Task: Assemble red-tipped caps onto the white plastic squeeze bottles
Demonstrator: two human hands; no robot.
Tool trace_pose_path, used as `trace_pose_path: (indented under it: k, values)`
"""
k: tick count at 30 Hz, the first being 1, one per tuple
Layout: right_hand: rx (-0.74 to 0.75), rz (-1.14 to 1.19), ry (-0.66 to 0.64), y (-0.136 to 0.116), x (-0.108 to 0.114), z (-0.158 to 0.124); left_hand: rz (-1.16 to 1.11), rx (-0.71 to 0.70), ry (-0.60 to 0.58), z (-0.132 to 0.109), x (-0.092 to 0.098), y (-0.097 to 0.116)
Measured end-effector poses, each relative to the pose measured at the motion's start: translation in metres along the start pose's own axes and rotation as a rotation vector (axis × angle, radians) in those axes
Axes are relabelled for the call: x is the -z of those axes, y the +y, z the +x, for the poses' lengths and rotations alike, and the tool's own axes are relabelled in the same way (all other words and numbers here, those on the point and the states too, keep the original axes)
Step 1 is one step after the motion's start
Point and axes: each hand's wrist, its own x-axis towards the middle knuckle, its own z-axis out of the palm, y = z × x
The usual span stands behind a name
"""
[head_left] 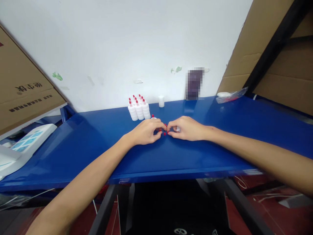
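Note:
Both my hands are at the middle of the blue table, nearly touching. My left hand (148,131) is curled, thumb and forefinger bent toward each other at small red caps; what it holds, if anything, is too small to tell. My right hand (186,128) is closed, with something white partly showing between its fingers and a red bit by its fingertips. A small red cap (164,133) lies between the hands. Behind my left hand the red tip (153,116) of another bottle sticks up. A group of white bottles with red tips (139,110) stands upright further back.
A white cylindrical container (161,101) stands by the wall. Further right are a blurred dark rectangle (194,84) at the wall and a clear plastic bag (231,96). A white device (28,143) sits at the table's left end. Cardboard (26,81) rises at left, more at right.

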Motion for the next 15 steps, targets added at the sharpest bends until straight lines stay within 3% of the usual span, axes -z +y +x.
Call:
trace_pose_path:
  k: [7, 15]
  values:
    - [0.004, 0.02, 0.0, -0.0003, 0.001, -0.0002, 0.026, -0.007, 0.189, 0.0026, 0.0028, 0.0012]
    - [-0.018, 0.013, -0.021, -0.0019, 0.002, -0.0004, -0.024, 0.013, 0.054, 0.001, -0.0015, -0.0002]
